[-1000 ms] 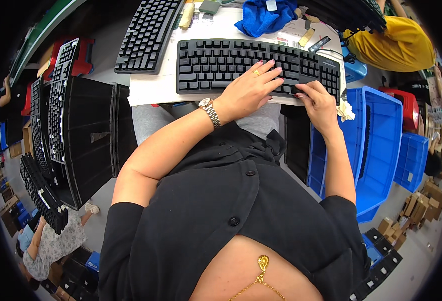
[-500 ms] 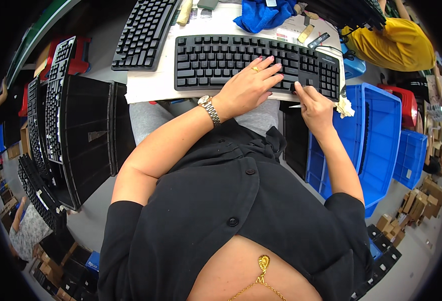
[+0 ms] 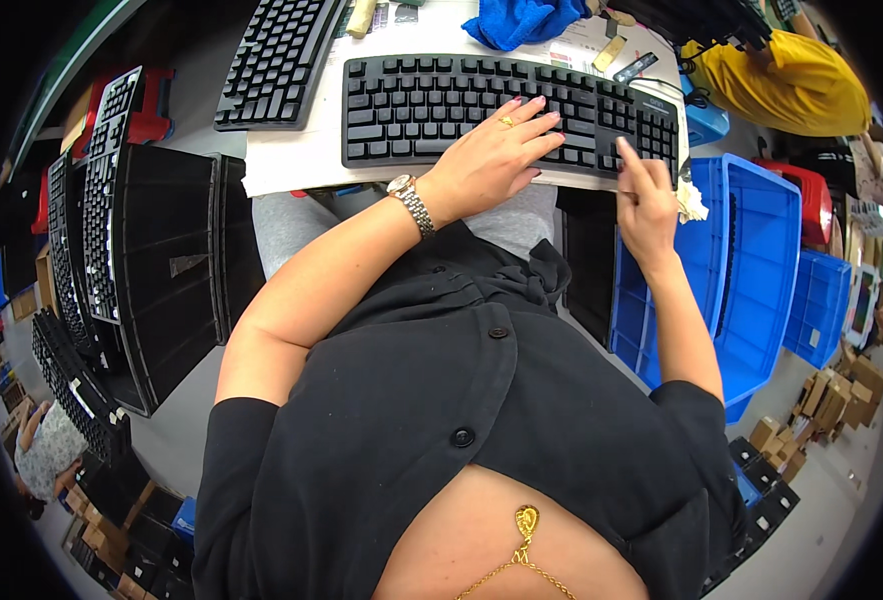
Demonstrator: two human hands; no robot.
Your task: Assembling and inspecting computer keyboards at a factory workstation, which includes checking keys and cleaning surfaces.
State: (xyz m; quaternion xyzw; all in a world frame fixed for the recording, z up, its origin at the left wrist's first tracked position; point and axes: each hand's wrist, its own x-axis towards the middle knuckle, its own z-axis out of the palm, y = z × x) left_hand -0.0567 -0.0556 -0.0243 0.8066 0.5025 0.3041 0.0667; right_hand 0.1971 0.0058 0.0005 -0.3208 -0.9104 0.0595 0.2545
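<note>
A black full-size keyboard (image 3: 411, 100) lies across the white-topped table in front of me. My left hand (image 3: 496, 160) rests on its middle-right keys, fingers stretched out and spread, holding nothing visible. At the keyboard's near right edge is my right hand (image 3: 646, 200). Its index finger points out over the keys by the arrow cluster; whether the tip presses a key I cannot tell. The other right fingers are curled in, hiding whatever may be inside them. A second black keyboard (image 3: 279, 65) lies at a slant on the table's left side.
A blue cloth (image 3: 523, 22) lies at the table's far side. Crumpled pale paper (image 3: 692, 203) sits at its right corner. Blue crates (image 3: 761, 270) stand to my right, black crates (image 3: 171, 270) to my left with keyboards beside them. A person in yellow (image 3: 781, 85) is at far right.
My right hand has shifted right, and its index finger now stretches out farther over the keys. My left hand stays spread on the keyboard. The whole view has shifted slightly.
</note>
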